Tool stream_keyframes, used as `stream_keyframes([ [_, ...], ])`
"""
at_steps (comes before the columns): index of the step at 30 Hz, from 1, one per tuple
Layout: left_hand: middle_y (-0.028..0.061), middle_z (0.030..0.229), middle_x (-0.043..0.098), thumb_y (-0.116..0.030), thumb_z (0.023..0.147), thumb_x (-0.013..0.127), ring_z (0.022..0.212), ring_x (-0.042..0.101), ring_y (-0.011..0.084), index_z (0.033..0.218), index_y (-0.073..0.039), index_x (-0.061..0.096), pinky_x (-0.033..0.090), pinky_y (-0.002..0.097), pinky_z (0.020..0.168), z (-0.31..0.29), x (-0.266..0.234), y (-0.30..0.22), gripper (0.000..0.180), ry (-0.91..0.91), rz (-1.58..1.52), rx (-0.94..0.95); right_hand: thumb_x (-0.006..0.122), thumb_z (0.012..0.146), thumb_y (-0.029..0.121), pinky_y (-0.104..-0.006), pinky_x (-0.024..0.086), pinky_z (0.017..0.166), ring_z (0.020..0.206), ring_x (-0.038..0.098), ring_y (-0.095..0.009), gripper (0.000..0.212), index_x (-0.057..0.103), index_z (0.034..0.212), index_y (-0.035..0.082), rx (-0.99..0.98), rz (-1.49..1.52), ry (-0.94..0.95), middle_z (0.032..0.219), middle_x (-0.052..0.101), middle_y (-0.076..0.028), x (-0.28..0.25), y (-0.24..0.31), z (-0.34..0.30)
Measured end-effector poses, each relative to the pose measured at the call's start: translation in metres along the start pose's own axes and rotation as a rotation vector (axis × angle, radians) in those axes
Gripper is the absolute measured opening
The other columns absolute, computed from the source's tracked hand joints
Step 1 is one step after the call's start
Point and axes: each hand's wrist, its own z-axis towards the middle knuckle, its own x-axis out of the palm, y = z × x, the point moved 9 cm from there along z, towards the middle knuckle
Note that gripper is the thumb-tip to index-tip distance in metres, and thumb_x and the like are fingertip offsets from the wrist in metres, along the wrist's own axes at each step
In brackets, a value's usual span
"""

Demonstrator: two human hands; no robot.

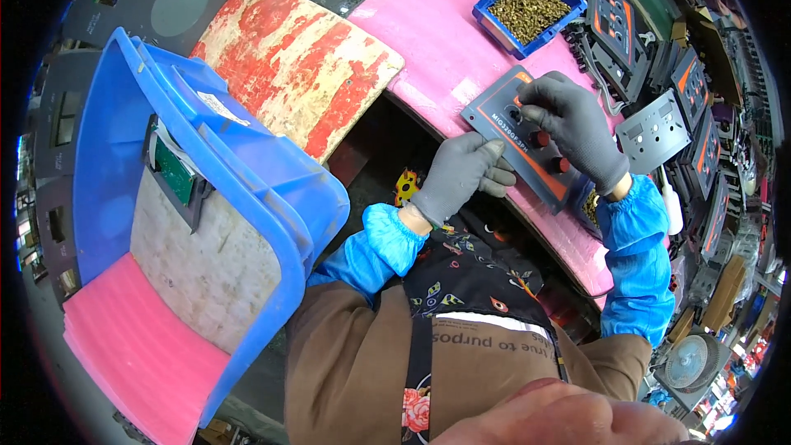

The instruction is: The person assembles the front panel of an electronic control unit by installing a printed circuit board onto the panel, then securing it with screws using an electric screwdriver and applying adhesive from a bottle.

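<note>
A dark grey control panel [512,142] with an orange stripe lies tilted over the near edge of the pink-covered bench [437,41]. Two red round fittings, one of them a red knob [561,165], stand out from its face. My left hand [461,175], in a grey glove, grips the panel's near edge, its thumb close to the face. Above the panel's far part, my gloved right hand [581,128] has thumb and finger pinched together beside a dark round fitting [515,113]. Whatever small part that pinch holds is hidden by the fingers.
A blue bin [479,12] of small brass-coloured parts stands at the bench's back. Stacked panels [614,25] and a bare metal plate [653,133] crowd the right. A large blue crate [280,239], holding a green circuit board [171,169], and a paint-worn board [297,58] are at left.
</note>
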Motion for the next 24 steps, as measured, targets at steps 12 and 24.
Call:
stream_keyframes([
  [12, 0.0154, 0.093, 0.065, -0.026, 0.097, 0.049, 0.074, 0.066, 0.0205, 0.110, 0.004, 0.057, 0.055, 0.0267, 0.058, -0.001, 0.000, -0.002, 0.034, -0.021, 0.033, 0.024, 0.064, 0.073, 0.002, -0.0407, 0.049, 0.076, 0.083, 0.062, -0.035, 0.026, 0.065, 0.098, 0.002, -0.022, -0.119, 0.059, 0.092, 0.062, -0.019, 0.013, 0.009, 0.006],
  [24, 0.0139, 0.093, 0.065, -0.025, 0.097, 0.048, 0.072, 0.065, 0.0188, 0.111, 0.003, 0.057, 0.054, 0.0263, 0.055, -0.001, -0.002, 0.002, 0.032, -0.026, 0.049, 0.031, 0.064, 0.073, 0.004, -0.0415, 0.049, 0.077, 0.085, 0.062, -0.036, 0.026, 0.066, 0.099, 0.002, 0.000, -0.129, 0.061, 0.097, 0.062, -0.020, 0.016, 0.007, 0.007],
])
